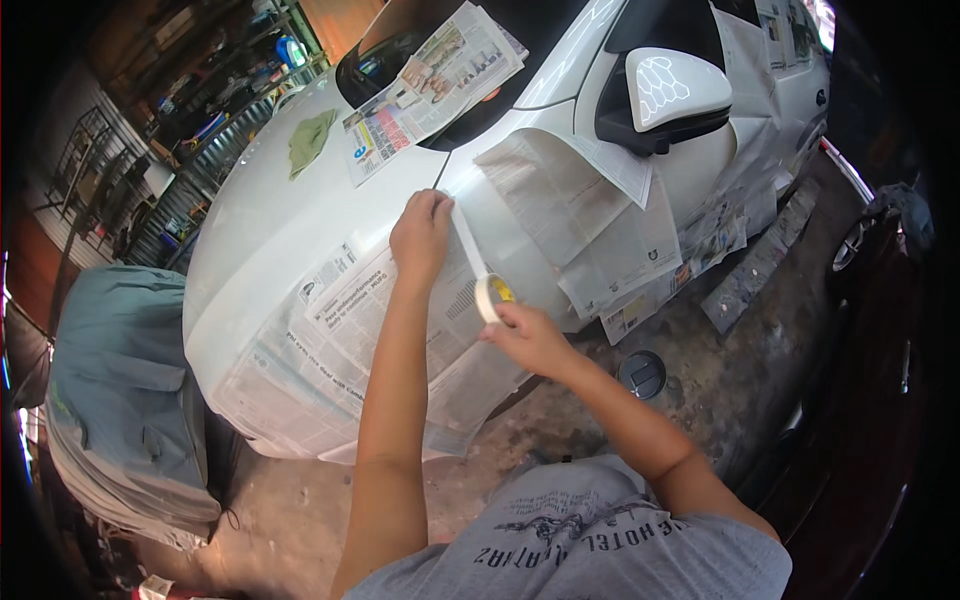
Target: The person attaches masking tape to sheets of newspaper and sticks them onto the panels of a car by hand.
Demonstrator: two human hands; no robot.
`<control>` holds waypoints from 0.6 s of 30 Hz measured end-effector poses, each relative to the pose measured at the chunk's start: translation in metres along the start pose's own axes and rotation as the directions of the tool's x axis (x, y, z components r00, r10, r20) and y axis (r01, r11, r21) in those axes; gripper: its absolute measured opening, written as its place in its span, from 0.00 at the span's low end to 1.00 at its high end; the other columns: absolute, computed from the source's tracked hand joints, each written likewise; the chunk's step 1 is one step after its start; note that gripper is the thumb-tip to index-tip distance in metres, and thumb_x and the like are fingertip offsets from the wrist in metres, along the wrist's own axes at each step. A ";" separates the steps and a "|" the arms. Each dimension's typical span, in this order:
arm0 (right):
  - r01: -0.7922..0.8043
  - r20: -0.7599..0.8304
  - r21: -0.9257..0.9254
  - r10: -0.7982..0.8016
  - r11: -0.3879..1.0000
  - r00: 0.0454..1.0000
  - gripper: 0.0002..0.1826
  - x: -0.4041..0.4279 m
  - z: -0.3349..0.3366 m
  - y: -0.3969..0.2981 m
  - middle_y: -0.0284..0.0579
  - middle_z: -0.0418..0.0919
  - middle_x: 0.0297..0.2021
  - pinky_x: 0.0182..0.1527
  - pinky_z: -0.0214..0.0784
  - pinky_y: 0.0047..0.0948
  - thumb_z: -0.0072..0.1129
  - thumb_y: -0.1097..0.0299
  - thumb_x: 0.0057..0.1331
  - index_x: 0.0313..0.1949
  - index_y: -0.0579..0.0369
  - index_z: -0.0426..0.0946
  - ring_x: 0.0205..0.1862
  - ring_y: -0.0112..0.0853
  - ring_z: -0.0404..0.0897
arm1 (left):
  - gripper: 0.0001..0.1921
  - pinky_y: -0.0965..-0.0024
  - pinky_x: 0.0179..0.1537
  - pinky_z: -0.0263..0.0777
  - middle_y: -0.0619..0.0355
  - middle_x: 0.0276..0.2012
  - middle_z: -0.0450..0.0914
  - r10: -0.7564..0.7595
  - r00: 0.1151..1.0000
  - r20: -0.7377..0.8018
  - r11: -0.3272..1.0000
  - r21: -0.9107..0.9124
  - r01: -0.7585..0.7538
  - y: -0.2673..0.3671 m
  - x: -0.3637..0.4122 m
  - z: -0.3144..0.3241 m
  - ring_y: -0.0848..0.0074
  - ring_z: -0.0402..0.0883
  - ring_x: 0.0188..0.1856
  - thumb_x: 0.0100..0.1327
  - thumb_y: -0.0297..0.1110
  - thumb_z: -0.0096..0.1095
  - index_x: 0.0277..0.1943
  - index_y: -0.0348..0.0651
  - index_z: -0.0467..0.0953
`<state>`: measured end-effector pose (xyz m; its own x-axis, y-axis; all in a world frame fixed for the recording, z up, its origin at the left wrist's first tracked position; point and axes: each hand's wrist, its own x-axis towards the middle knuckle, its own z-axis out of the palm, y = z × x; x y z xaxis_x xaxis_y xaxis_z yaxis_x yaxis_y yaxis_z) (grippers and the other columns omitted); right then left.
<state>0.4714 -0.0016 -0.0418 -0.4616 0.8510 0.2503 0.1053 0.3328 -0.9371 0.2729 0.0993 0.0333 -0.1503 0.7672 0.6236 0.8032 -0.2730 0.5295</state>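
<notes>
My right hand (529,341) grips a roll of masking tape (486,304) by its lower edge. A pale strip of tape (469,244) runs taut from the roll up to my left hand (421,234), whose bent fingers hold its far end at the seam between hood and fender. Those fingertips hide how the end sits. Beneath both arms is a white car (251,202), its front corner covered with newspaper sheets (315,375). More newspaper (555,199) covers part of the fender and door behind the strip.
A folded newspaper (435,82) lies across the windshield base, beside a green cloth (311,142) on the hood. The side mirror (679,90) juts out. A round dark container (643,373) stands on the floor. Left is a covered vehicle (120,390); a dark red car (847,442) is at right.
</notes>
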 end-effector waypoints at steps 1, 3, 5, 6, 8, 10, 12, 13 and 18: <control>-0.007 -0.047 0.125 0.014 0.992 0.999 0.11 0.001 -0.001 0.007 0.45 0.85 0.34 0.45 0.74 0.32 0.57 0.63 0.74 0.44 0.59 0.79 0.39 0.32 0.84 | 0.09 0.66 0.46 0.74 0.55 0.40 0.83 -0.005 1.000 -0.019 0.999 0.041 0.006 0.004 0.003 0.002 0.64 0.83 0.40 0.70 0.39 0.64 0.43 0.43 0.82; -0.040 -0.127 0.378 0.095 0.925 0.987 0.11 0.006 -0.005 0.020 0.41 0.85 0.36 0.48 0.73 0.27 0.53 0.65 0.77 0.46 0.60 0.79 0.41 0.25 0.82 | 0.09 0.65 0.46 0.75 0.57 0.41 0.84 -0.041 0.998 -0.047 0.994 0.099 0.046 0.011 0.008 0.004 0.63 0.84 0.41 0.71 0.41 0.63 0.44 0.46 0.83; 0.005 -0.107 0.417 0.043 0.909 0.993 0.12 0.014 -0.016 0.029 0.39 0.84 0.37 0.48 0.73 0.25 0.49 0.66 0.79 0.47 0.62 0.78 0.39 0.25 0.81 | 0.09 0.64 0.46 0.75 0.58 0.41 0.84 -0.094 0.993 -0.072 0.985 0.137 0.103 0.015 0.012 0.006 0.64 0.84 0.42 0.71 0.42 0.64 0.45 0.49 0.84; 0.002 -0.108 0.448 0.052 0.894 0.993 0.12 0.018 -0.019 0.031 0.40 0.84 0.37 0.48 0.73 0.25 0.49 0.66 0.79 0.47 0.62 0.78 0.39 0.25 0.81 | 0.09 0.62 0.45 0.75 0.58 0.41 0.84 -0.090 0.993 -0.079 0.985 0.143 0.101 0.015 0.014 0.007 0.63 0.85 0.41 0.71 0.42 0.64 0.44 0.49 0.84; -0.009 -0.109 0.490 0.071 0.872 0.992 0.12 0.023 -0.024 0.031 0.41 0.84 0.37 0.48 0.73 0.26 0.50 0.66 0.79 0.47 0.62 0.78 0.39 0.26 0.81 | 0.08 0.59 0.44 0.76 0.59 0.41 0.84 -0.079 0.992 -0.103 0.983 0.155 0.094 0.015 0.015 0.008 0.60 0.85 0.40 0.70 0.42 0.64 0.44 0.51 0.84; -0.046 -0.105 0.507 0.114 0.861 0.988 0.12 0.025 -0.026 0.030 0.45 0.84 0.38 0.49 0.72 0.28 0.51 0.67 0.78 0.49 0.64 0.77 0.39 0.28 0.81 | 0.08 0.59 0.44 0.76 0.59 0.40 0.84 -0.084 0.991 -0.103 0.982 0.159 0.100 0.013 0.016 0.010 0.60 0.85 0.40 0.70 0.42 0.64 0.43 0.50 0.84; -0.035 -0.106 0.525 0.106 0.851 0.989 0.12 0.027 -0.024 0.033 0.44 0.84 0.37 0.49 0.72 0.28 0.51 0.66 0.78 0.48 0.64 0.78 0.39 0.28 0.81 | 0.08 0.59 0.43 0.76 0.59 0.40 0.84 -0.077 0.992 -0.103 0.981 0.170 0.094 0.012 0.016 0.011 0.61 0.85 0.39 0.70 0.42 0.65 0.44 0.50 0.83; -0.026 -0.110 0.527 0.099 0.850 0.989 0.12 0.027 -0.024 0.038 0.44 0.84 0.36 0.49 0.72 0.28 0.52 0.66 0.78 0.47 0.63 0.78 0.39 0.28 0.81 | 0.09 0.59 0.43 0.76 0.59 0.39 0.84 -0.069 0.992 -0.103 0.981 0.176 0.086 0.013 0.016 0.011 0.61 0.85 0.39 0.69 0.42 0.65 0.45 0.50 0.83; -0.172 -0.157 0.299 0.226 0.939 0.961 0.12 -0.009 -0.021 0.109 0.38 0.82 0.29 0.39 0.72 0.26 0.54 0.63 0.77 0.45 0.61 0.78 0.32 0.24 0.79 | 0.15 0.61 0.43 0.76 0.60 0.36 0.83 -0.221 0.970 -0.102 0.964 0.127 0.233 0.025 0.017 0.006 0.64 0.85 0.38 0.66 0.42 0.71 0.51 0.48 0.80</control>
<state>0.5050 0.0356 -0.1407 -0.2820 0.9571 0.0669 -0.0852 0.0445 -0.9954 0.2936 0.1095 0.0537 -0.3826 0.7451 0.5463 0.8126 -0.0101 0.5827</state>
